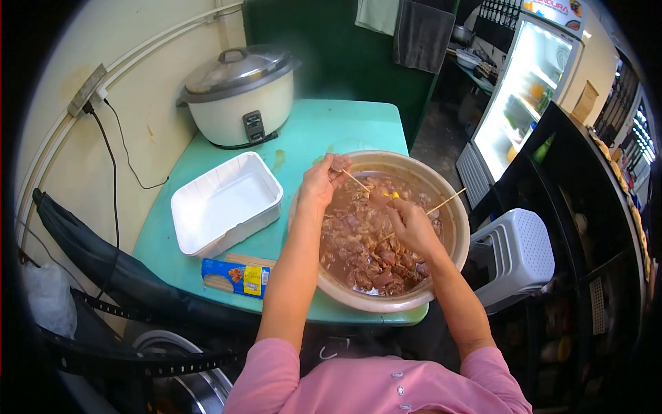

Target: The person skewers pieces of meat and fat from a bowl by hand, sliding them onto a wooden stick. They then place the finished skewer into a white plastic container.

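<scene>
A large round tub (447, 279) holds chunks of raw meat (387, 259) in brownish liquid. Over its upper left part, my left hand (325, 181) is closed on a thin wooden skewer (355, 180) that points down to the right. My right hand (412, 224) reaches over the middle of the tub with its fingers bent down at the meat; what its fingertips hold is hidden. Another skewer (447, 201) slants past this hand and over the tub's right rim. Small yellow pieces (392, 195) show between the hands.
Left of the tub are a white rectangular tray (224, 200) and a blue packet of skewers (234, 277) on the green table (327, 117). A rice cooker (238, 96) stands at the back. Stacked plastic stools (524, 248) are at the right, before black shelves.
</scene>
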